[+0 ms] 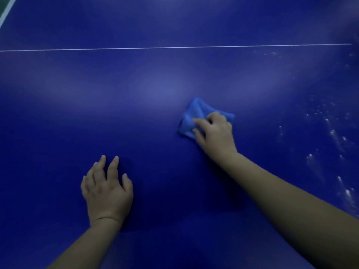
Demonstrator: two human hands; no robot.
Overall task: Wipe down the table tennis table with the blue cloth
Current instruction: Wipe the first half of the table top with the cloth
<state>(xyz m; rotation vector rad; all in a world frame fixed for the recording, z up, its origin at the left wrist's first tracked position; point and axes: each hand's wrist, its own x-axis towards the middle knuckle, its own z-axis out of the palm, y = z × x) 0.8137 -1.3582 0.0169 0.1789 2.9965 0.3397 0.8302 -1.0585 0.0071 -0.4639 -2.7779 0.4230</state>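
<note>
Right hand (215, 134) was out ahead, knuckles up, fingers (200, 122) curled into the blue cloth (196, 111) and pinning it to the desk (155, 84). Its bare forearm ran back from the cloth toward the lower right, almost straight. Left hand (107, 193) sat nearer the body than the cloth and off to its left, palm down, fingers loosely spread and a touch bent, thumb out toward the cloth's side, holding nothing. Its bare forearm came up from below, wrist straight.

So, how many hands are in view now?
2. The left hand rests on the table, low and left of centre. The right hand holds the cloth, farther out. Nothing hides either of them.
</note>
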